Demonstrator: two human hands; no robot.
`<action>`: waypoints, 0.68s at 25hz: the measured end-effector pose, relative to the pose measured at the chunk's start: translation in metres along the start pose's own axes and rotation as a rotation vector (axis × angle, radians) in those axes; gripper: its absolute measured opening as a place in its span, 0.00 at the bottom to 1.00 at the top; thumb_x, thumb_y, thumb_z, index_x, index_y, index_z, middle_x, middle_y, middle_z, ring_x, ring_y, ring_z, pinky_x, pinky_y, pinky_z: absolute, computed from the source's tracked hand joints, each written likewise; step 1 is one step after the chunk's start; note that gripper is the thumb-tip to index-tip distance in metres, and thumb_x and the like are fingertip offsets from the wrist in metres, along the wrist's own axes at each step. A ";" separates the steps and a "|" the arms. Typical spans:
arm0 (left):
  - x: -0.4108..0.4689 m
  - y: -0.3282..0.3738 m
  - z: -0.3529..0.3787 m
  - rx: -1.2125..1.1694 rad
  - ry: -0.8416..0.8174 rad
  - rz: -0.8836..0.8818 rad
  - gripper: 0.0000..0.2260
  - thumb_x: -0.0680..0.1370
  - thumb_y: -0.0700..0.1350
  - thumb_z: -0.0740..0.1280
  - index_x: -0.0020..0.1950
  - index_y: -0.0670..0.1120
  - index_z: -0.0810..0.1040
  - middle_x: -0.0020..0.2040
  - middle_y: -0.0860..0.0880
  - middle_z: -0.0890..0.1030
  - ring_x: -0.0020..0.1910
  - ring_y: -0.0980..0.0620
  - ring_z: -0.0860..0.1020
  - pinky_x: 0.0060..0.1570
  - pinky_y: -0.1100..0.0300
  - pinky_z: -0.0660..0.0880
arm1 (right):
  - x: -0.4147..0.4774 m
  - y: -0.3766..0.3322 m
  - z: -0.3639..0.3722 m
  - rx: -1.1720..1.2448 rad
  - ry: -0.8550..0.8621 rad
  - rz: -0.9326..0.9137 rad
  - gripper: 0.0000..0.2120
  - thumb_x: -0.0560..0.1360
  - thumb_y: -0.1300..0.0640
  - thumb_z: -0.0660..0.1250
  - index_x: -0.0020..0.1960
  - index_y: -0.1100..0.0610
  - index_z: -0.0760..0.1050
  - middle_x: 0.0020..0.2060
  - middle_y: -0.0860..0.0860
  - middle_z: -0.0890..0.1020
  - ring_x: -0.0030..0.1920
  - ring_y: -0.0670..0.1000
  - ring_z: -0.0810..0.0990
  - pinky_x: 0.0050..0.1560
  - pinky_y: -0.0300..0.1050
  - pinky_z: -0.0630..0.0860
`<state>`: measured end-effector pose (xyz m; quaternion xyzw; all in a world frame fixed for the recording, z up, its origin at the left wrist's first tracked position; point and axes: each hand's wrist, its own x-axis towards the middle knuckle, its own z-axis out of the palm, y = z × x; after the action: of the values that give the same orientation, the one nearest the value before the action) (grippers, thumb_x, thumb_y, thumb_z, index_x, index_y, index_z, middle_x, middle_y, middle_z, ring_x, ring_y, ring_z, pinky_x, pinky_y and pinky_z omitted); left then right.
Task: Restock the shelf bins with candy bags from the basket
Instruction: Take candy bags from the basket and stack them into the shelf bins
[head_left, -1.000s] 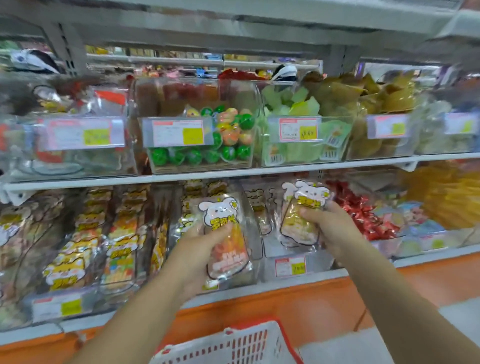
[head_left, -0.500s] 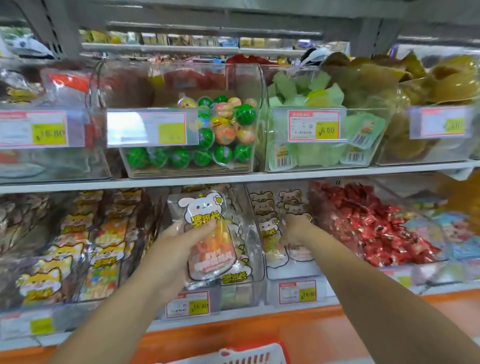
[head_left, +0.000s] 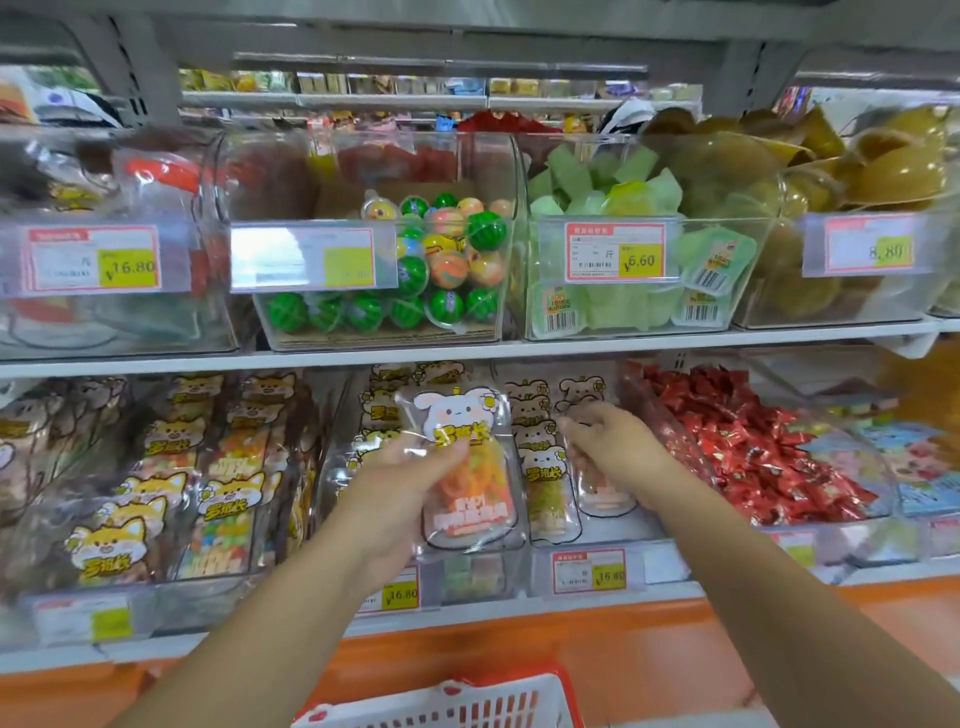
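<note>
Candy bag (head_left: 470, 467) — in left hand (head_left: 400, 491)

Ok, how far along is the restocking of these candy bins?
Done: the lower bins hold rows of bags. In hand: the left hand grips an orange-candy bag; the right hand reaches into the bear-bag bin, grip unclear. Left: binning that bag; what the basket holds is hidden.

Glossy clear plastic candy bag (head_left: 470, 467)
</note>
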<state>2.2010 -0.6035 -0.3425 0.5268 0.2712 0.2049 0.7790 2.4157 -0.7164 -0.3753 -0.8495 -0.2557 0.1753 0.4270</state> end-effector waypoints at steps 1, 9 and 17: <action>0.000 0.000 0.006 0.014 -0.017 -0.004 0.08 0.76 0.40 0.70 0.52 0.47 0.75 0.47 0.40 0.85 0.43 0.45 0.84 0.45 0.48 0.82 | -0.020 -0.012 -0.007 0.252 -0.137 -0.021 0.21 0.78 0.46 0.65 0.65 0.57 0.74 0.45 0.52 0.84 0.45 0.51 0.82 0.50 0.48 0.79; 0.003 0.007 0.044 0.417 -0.087 0.170 0.19 0.79 0.52 0.66 0.70 0.56 0.70 0.57 0.54 0.79 0.52 0.55 0.81 0.57 0.48 0.78 | -0.052 -0.019 -0.034 0.499 -0.156 -0.025 0.10 0.74 0.64 0.70 0.55 0.60 0.79 0.48 0.55 0.86 0.47 0.53 0.85 0.46 0.47 0.82; -0.043 -0.025 -0.036 0.517 -0.146 0.005 0.08 0.81 0.43 0.64 0.56 0.52 0.81 0.50 0.54 0.85 0.49 0.56 0.83 0.52 0.56 0.81 | -0.006 0.007 0.020 -0.397 -0.310 0.370 0.12 0.74 0.54 0.72 0.46 0.62 0.74 0.38 0.53 0.75 0.36 0.51 0.74 0.29 0.36 0.72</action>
<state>2.1457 -0.6132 -0.3674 0.7222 0.2565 0.0925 0.6356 2.4022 -0.7108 -0.3925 -0.9116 -0.1882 0.3240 0.1694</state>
